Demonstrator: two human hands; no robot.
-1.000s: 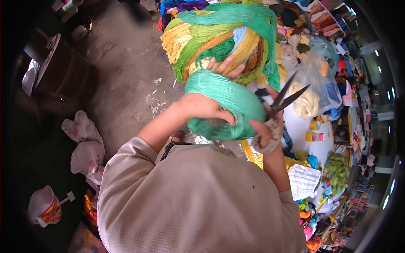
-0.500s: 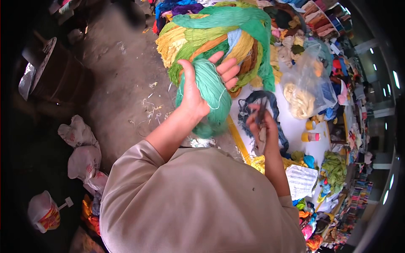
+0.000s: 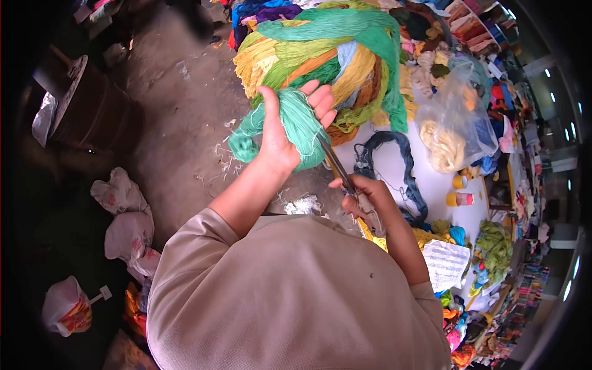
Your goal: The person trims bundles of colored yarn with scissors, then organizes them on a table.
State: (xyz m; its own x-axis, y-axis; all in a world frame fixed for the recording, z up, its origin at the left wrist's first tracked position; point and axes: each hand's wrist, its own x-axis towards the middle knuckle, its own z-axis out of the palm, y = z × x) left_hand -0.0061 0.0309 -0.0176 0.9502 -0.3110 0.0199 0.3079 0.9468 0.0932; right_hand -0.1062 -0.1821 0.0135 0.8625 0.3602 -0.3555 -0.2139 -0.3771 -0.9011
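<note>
A skein of mint-green yarn (image 3: 300, 120) lies across the palm of my left hand (image 3: 279, 147), passing between the thumb and the outstretched fingers. Its looser end hangs to the left, below the thumb. My right hand (image 3: 377, 196) grips dark-bladed scissors (image 3: 337, 164) by the handles. Their blades point up and left, with the tips against or very near the skein's right edge and a pale tie thread there. Whether the blades have a thread between them cannot be made out. Beyond the skein sits a big heap of green, yellow and brown yarn hanks (image 3: 333, 61).
A dark blue hank (image 3: 404, 160) lies on the white table (image 3: 385, 157). Further right are a clear plastic bag with cream yarn (image 3: 444, 145), small yellow containers (image 3: 459, 198) and a printed sheet (image 3: 445, 264). White sacks (image 3: 129, 234) and a barrel (image 3: 92, 117) stand at left.
My right hand has moved down and left, bringing the scissors' tips to the skein. The skein's loose end has swung from below my left hand to its left side.
</note>
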